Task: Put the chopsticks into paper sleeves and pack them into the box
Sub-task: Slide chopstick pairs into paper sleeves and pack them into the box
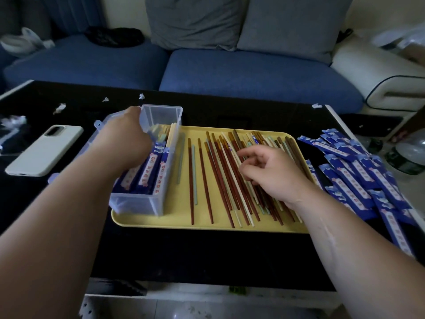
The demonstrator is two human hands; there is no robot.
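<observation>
Now the long clear plastic box (161, 116) stands on the left end of the flat yellow plastic tray (161, 223), lid off, with chopsticks in blue printed paper sleeves (149, 171) lying lengthwise inside it. The left hand (125, 139) reaches down into the box over those sleeved pairs; its fingers are hidden behind the hand, so I cannot tell whether they grip anything. Across the middle and right of the tray lie loose chopsticks (224, 180), red-brown, cream and pale green. The right hand (273, 173) rests on them with curled fingers, thumb and forefinger touching the sticks, though a firm pinch cannot be made out. Just right of the tray is a heap of empty blue paper sleeves (358, 173). Left of the tray, a white phone (43, 150) lies on the black table (207, 254).
</observation>
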